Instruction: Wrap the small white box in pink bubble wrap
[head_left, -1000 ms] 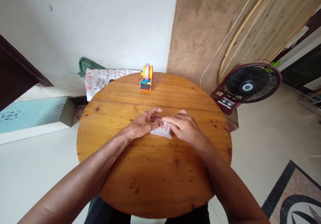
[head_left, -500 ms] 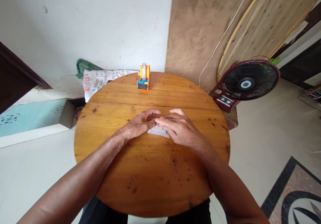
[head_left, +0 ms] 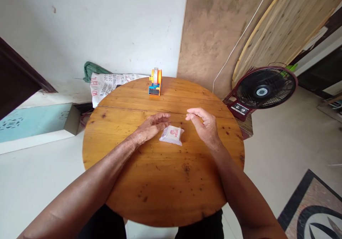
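A small flat packet (head_left: 172,135), whitish with red print and wrapped in clear plastic, lies on the round wooden table (head_left: 165,182) in front of me. My left hand (head_left: 153,126) is open at the packet's upper left corner. Its fingers stretch out and its thumb is apart; whether the thumb touches the wrapping I cannot tell. To the right of the packet, my right hand (head_left: 204,126) hovers above the table, clear of the wrapping. Its thumb and fingertips come together in a loose pinch, and anything between them is too small to make out.
An orange and blue tape dispenser (head_left: 155,82) stands at the table's far edge. Behind it on the left lie a printed white sack (head_left: 104,85) and a green bag (head_left: 93,70). A dark red fan (head_left: 263,89) stands beyond the right edge, beside a wooden board (head_left: 280,28).
My right hand has lifted off the packet and moved right, uncovering its red print. The left hand stays beside it, its fingers a little straighter. The view has shifted slightly.
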